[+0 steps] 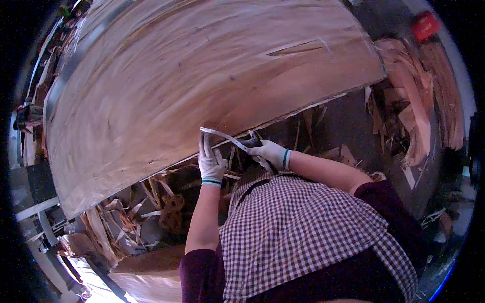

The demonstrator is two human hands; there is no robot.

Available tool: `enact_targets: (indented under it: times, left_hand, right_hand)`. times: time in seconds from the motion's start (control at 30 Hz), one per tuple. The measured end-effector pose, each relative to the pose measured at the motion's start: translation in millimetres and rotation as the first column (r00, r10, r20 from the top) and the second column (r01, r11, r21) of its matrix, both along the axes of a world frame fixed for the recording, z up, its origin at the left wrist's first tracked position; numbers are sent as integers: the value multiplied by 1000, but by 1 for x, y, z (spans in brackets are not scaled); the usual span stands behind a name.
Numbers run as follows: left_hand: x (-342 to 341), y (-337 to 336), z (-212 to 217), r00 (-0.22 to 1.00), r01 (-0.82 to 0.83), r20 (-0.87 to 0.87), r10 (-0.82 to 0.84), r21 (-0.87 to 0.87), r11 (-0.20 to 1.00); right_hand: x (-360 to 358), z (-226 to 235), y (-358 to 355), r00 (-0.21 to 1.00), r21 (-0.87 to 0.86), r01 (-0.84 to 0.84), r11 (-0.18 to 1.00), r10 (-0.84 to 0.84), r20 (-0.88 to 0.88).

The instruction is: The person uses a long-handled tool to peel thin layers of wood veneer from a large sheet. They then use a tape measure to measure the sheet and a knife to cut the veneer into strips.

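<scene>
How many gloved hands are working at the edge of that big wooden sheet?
2. The left hand rests on the near edge of the veneer sheet. The right hand is just beside it, gripping a pale strip at the same edge. No other hands show.

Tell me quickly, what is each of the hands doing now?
Left hand: closed, pinching the white strip at the veneer sheet edge.
Right hand: closed around a dark tool; which tool cannot be told.
</scene>
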State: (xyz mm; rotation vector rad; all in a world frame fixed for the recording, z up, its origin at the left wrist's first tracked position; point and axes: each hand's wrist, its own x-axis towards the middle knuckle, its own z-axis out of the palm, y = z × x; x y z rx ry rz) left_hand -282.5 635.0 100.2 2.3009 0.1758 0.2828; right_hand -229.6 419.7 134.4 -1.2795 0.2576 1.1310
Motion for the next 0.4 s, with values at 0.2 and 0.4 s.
enact_targets:
  times: [0.2, 0.4]
  left_hand:
    - [8, -10, -5, 958, 223, -282, -46, 638, 737]
    - [20, -13, 1, 896, 321, -443, 3, 654, 685]
  right_hand:
    - [16, -15, -7, 978, -68, -191, 979, 196, 75]
    - [106, 35, -24, 688, -534, -427, 730, 645, 332]
